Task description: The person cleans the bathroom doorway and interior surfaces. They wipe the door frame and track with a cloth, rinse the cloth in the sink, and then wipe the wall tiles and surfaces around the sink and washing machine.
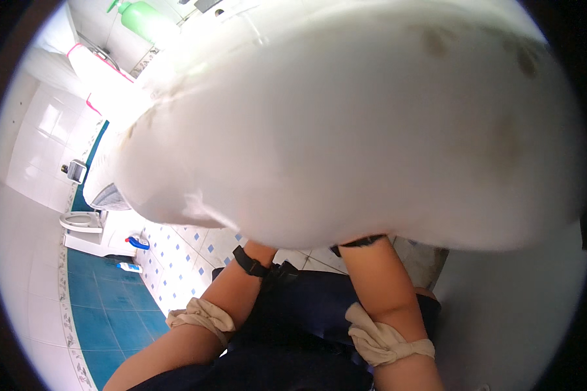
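Observation:
A large white, smooth rounded form (306, 137), like a washbasin, fills most of the picture very close up. Brownish blurred marks show on its upper right. Both of my forearms reach up from below and pass behind its lower edge, so my two hands are hidden. On the left forearm (231, 296) there is a black wrist strap (250, 262) and a bunched beige sleeve (202, 318). The right forearm (385, 280) carries a similar dark strap (362, 242) and a beige sleeve (388, 342). What either hand touches cannot be seen.
A green pump bottle (139, 19) stands at the upper left. Farther left are a white toilet (81, 222), a blue bottle (137, 242) and a white bottle (130, 267). Blue wall tiles (107, 300) border a tiled floor (182, 260). A grey surface (502, 313) rises at right.

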`<state>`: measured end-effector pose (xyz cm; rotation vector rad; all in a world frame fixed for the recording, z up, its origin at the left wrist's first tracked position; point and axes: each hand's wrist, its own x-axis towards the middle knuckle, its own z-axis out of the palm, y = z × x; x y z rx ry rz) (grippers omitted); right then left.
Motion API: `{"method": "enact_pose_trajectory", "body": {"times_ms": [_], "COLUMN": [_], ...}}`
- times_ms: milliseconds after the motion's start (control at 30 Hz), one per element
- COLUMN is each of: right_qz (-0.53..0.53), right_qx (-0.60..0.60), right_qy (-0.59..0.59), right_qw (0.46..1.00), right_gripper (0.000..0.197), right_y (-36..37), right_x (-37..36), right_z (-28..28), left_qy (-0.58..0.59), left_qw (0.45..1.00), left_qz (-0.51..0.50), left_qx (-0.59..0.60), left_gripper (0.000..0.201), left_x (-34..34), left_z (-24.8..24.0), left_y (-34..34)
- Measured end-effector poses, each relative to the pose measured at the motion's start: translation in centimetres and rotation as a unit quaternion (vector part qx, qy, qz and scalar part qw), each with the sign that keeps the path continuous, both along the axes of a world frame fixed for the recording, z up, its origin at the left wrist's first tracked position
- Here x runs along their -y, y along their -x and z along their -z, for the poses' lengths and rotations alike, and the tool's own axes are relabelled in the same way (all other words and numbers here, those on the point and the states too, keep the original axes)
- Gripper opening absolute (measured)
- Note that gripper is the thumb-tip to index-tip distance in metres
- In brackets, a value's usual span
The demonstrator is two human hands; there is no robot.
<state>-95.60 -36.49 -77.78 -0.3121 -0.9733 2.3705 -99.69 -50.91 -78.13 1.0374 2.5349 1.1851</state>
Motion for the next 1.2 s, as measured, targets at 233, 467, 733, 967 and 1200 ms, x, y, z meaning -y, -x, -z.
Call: {"method": "enact_pose_trajectory", "body": {"times_ms": [233, 467, 733, 967, 1200], "right_qz": [0.19, 0.206, 0.243, 0.241, 0.104], "right_qx": [0.018, 0.008, 0.009, -0.038, -0.092], "right_qy": [-0.578, -0.69, -0.625, -0.552, -0.742], "right_qw": [0.793, 0.694, 0.742, 0.797, 0.656], "right_gripper": [0.042, 0.037, 0.043, 0.047, 0.04], "right_y": [1.4, 3.8, 3.3, 3.5, 3.7], "right_x": [4.0, 5.0, 2.9, 6.4, 8.1], "right_z": [-5.1, -6.3, -7.3, -8.4, -5.3], "left_qy": [0.098, -0.072, 0.192, 0.18, 0.184], "left_qw": [0.982, 0.996, 0.978, 0.966, 0.962], "left_qz": [0.015, 0.006, 0.038, 0.124, 0.117], "left_qx": [-0.158, -0.054, -0.065, -0.136, -0.161], "left_gripper": [0.041, 0.033, 0.02, 0.037, 0.037], "left_x": [4.7, 4.3, 3.2, 7.0, 8.7], "left_z": [4.2, 0.3, -2.5, 2.3, 3.9], "left_y": [5.0, 4.1, 1.5, 3.8, 5.2]}}
